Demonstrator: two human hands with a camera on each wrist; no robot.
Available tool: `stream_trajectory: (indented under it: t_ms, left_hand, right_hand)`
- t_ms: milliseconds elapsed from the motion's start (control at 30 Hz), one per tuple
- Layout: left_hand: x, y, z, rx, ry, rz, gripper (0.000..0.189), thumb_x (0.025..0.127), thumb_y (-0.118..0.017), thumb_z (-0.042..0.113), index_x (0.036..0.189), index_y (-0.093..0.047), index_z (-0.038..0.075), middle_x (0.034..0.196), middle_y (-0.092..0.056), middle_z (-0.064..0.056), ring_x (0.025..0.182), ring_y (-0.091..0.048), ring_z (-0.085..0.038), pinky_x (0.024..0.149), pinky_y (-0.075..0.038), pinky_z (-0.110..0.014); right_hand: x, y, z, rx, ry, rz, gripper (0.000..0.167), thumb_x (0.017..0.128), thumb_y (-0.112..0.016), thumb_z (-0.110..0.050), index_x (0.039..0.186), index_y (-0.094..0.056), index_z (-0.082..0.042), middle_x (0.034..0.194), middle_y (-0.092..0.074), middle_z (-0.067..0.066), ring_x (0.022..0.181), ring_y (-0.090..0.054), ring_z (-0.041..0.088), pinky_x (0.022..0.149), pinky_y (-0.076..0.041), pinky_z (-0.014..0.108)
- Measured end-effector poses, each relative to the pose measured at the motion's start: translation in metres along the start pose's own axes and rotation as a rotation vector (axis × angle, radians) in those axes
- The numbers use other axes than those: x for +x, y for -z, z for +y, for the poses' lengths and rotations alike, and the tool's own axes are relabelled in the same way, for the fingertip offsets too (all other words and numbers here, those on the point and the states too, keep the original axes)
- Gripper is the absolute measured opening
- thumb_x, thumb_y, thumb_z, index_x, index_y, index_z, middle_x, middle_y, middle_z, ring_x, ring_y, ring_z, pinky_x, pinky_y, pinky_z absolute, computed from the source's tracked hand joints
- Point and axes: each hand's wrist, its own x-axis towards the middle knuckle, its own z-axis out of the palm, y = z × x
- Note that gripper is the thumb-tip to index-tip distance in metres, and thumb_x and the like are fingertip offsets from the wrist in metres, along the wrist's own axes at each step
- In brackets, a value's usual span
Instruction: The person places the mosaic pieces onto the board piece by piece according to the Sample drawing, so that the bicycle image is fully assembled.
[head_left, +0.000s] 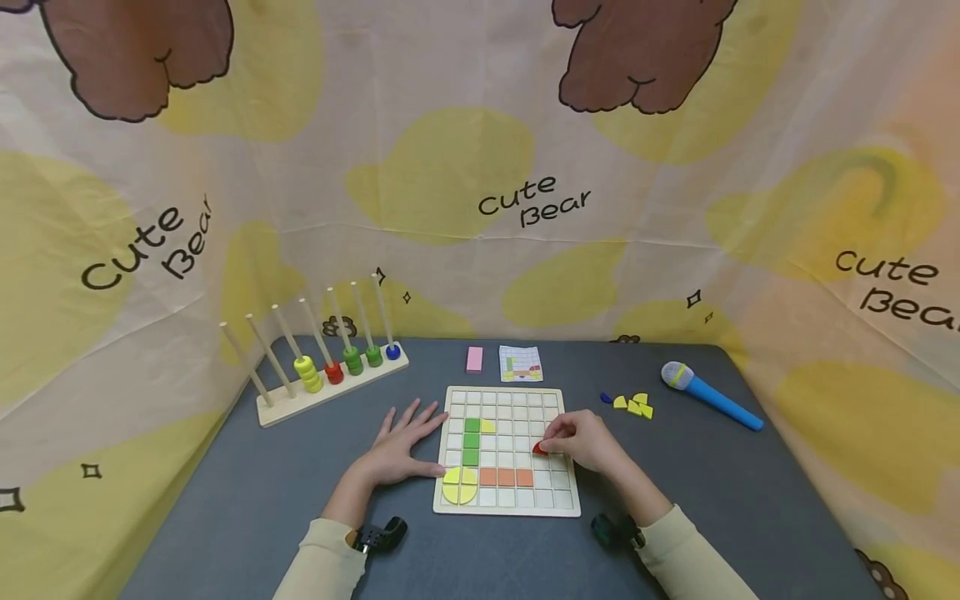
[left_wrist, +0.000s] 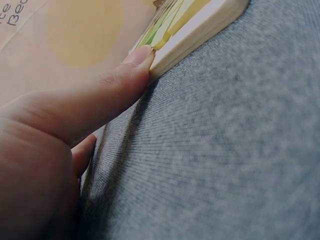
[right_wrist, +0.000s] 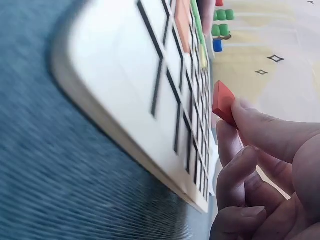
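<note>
A square wooden grid board (head_left: 507, 512) lies flat on the table. My left hand (head_left: 396, 450) rests at its left side with fingers spread, the thumb (left_wrist: 137, 57) touching the board's edge in the left wrist view. Between thumb and fingertips, my right hand (head_left: 588, 442) pinches a small red tile (right_wrist: 223, 102) over the right part of the grid. The board carries a column of green tiles (head_left: 471, 442), a row of orange tiles (head_left: 507, 477), a small yellow piece (head_left: 488, 426) and yellow quarter-circle pieces (head_left: 459, 486) forming a disc at the lower left.
Loose yellow pieces (head_left: 634, 408) and a dark blue piece (head_left: 606, 397) lie right of the board. Beyond them is a blue toy microphone (head_left: 720, 402). Behind the board sit a pink block (head_left: 475, 359) and a pattern card (head_left: 521, 364). A peg rack with coloured beads (head_left: 337, 392) stands back left.
</note>
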Motion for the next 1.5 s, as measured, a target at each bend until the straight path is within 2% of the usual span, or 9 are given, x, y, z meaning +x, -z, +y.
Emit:
stream_trajectory:
  t_ms: [200, 367, 767, 1000, 1233, 1500]
  left_hand:
    - [0.000, -0.001, -0.001, 0.001, -0.004, 0.008, 0.099, 0.077, -0.072, 0.071, 0.159, -0.032, 0.032, 0.170, -0.018, 0.003, 0.158, 0.002, -0.031, 0.121, 0.012, -0.061]
    - [0.000, 0.000, -0.002, 0.005, -0.011, 0.007, 0.099, 0.077, -0.073, 0.071, 0.159, -0.032, 0.032, 0.170, -0.018, 0.003, 0.158, 0.002, -0.031, 0.121, 0.012, -0.061]
    - [-0.002, 0.001, 0.001, 0.008, -0.003, 0.004, 0.099, 0.077, -0.072, 0.071, 0.159, -0.033, 0.033, 0.169, -0.019, 0.003, 0.158, 0.001, -0.031, 0.122, 0.011, -0.061]
    - [-0.002, 0.001, 0.000, 0.001, -0.009, 0.006, 0.099, 0.077, -0.072, 0.072, 0.159, -0.032, 0.034, 0.170, -0.018, 0.003, 0.158, 0.002, -0.031, 0.122, 0.011, -0.061]
    - [-0.001, 0.001, 0.000, -0.003, -0.008, 0.003, 0.099, 0.076, -0.072, 0.073, 0.159, -0.032, 0.034, 0.170, -0.018, 0.004, 0.158, 0.002, -0.030, 0.122, 0.011, -0.061]
    - [-0.002, 0.001, 0.000, 0.000, -0.007, 0.006, 0.099, 0.076, -0.072, 0.073, 0.159, -0.032, 0.034, 0.169, -0.018, 0.003, 0.158, 0.002, -0.031, 0.122, 0.011, -0.061]
  right_hand:
    - [-0.002, -0.006, 0.006, -0.005, -0.013, -0.015, 0.013, 0.082, -0.085, -0.023, 0.079, -0.074, -0.018, 0.071, -0.063, -0.001, 0.067, -0.052, 0.017, 0.054, -0.041, 0.026]
    - [-0.003, -0.008, 0.009, -0.010, 0.017, -0.030, 0.014, 0.081, -0.086, -0.023, 0.079, -0.074, -0.018, 0.070, -0.062, -0.001, 0.066, -0.052, 0.017, 0.052, -0.040, 0.026]
    - [-0.004, -0.008, 0.005, -0.078, 0.060, -0.073, 0.012, 0.079, -0.087, -0.023, 0.077, -0.076, -0.020, 0.072, -0.065, -0.005, 0.069, -0.054, 0.015, 0.057, -0.042, 0.025]
    - [-0.006, -0.008, 0.000, -0.099, 0.055, -0.054, 0.011, 0.081, -0.086, -0.022, 0.079, -0.075, -0.019, 0.073, -0.064, -0.004, 0.070, -0.054, 0.015, 0.058, -0.043, 0.026]
    - [-0.006, 0.009, 0.004, -0.070, 0.003, 0.041, 0.011, 0.083, -0.084, -0.018, 0.089, -0.075, -0.015, 0.078, -0.064, -0.001, 0.075, -0.054, 0.018, 0.062, -0.045, 0.027]
    - [-0.005, 0.036, 0.020, -0.070, -0.022, 0.086, 0.015, 0.085, -0.082, -0.018, 0.097, -0.075, -0.012, 0.084, -0.066, 0.002, 0.076, -0.056, 0.018, 0.065, -0.048, 0.029]
